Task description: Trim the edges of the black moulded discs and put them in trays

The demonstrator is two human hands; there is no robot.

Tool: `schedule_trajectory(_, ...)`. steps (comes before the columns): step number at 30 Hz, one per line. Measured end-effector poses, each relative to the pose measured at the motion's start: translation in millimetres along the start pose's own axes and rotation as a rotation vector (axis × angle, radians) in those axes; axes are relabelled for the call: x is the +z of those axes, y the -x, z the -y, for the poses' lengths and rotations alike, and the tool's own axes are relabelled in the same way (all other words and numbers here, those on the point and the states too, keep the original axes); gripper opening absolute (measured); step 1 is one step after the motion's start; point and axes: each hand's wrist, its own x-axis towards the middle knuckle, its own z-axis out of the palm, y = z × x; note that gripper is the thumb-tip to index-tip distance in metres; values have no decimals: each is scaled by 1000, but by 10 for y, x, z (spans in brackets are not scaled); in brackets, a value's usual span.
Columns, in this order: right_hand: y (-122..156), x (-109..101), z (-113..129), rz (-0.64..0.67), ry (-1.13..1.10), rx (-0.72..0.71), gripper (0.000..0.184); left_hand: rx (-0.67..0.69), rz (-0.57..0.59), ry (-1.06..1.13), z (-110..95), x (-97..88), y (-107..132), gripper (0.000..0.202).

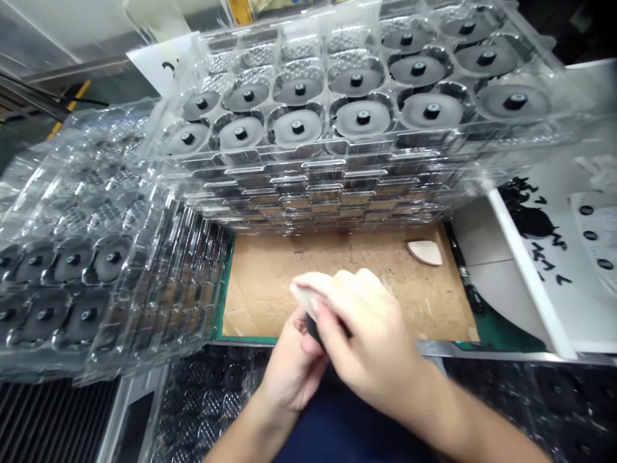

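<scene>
My left hand is closed around a small black part, held low over the brown cardboard. My right hand bends over it from the right, its thumb and fingers pinching a pale, flat piece against the part. Most of the black part is hidden by my fingers, so its full shape does not show. Beyond my hands, a cream wedge-shaped pad with a dark edge lies on the cardboard sheet.
Stacked clear plastic trays stand behind the cardboard, the top one holding round dark discs with stems. More trays lean at left. A black pen-like tool lies beside a white bin at right.
</scene>
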Motion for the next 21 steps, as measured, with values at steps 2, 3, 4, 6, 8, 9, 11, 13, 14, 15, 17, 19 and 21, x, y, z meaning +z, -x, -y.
schedule_trajectory(2,20,-13,-16,8,-69,-34,27,15,23,25,-24,10,4,59)
schedule_trajectory(3,50,-39,-31,74,-133,-28,25,20,20,32,-43,6,5,59)
schedule_trajectory(4,92,-76,-52,143,-188,0,24,20,15,37,-62,-3,3,60)
schedule_trajectory(6,187,-160,-103,192,-207,109,22,-7,14,49,-83,-30,-12,61)
schedule_trajectory(8,251,-222,-142,149,-126,218,21,-38,9,69,-73,-49,-35,63)
schedule_trajectory(9,259,-233,-150,113,-68,241,21,-41,4,79,-61,-49,-44,65)
schedule_trajectory(11,216,-218,-146,38,72,210,23,-34,10,83,-43,-27,-47,68)
schedule_trajectory(13,114,-170,-142,-25,169,50,24,-29,48,55,-56,12,-27,64)
schedule_trajectory(14,55,-147,-149,-24,152,-66,27,-39,78,25,-75,31,-11,58)
schedule_trajectory(15,-1,-128,-162,15,89,-184,30,-55,108,-11,-99,46,6,51)
schedule_trajectory(17,-81,-113,-191,141,-61,-327,32,-73,153,-75,-142,55,34,43)
schedule_trajectory(19,-101,-119,-188,186,-70,-263,30,-61,168,-90,-151,34,45,46)
schedule_trajectory(21,-79,-134,-141,152,9,-174,29,-45,114,-72,-119,0,39,48)
